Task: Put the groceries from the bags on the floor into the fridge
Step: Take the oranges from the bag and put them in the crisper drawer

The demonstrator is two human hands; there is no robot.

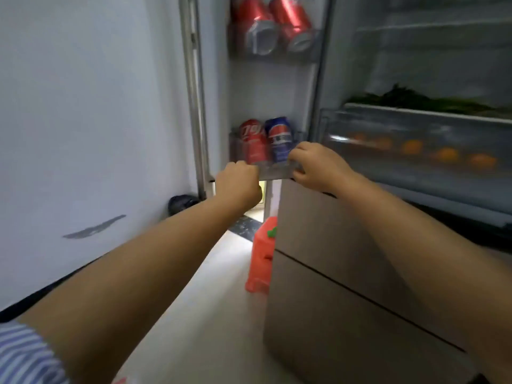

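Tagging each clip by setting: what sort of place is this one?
Likely a home kitchen, at an open fridge. The door bins hold soda cans, a clear drawer holds oranges, greens lie on the shelf above, and both hands grip the lower door bin.

A pale wall (pixel 83 106) with a grey scuff mark (pixel 94 231) stands on the left; light falls across the pale floor (pixel 216 273), with a dark speckled strip (pixel 246 225) beyond
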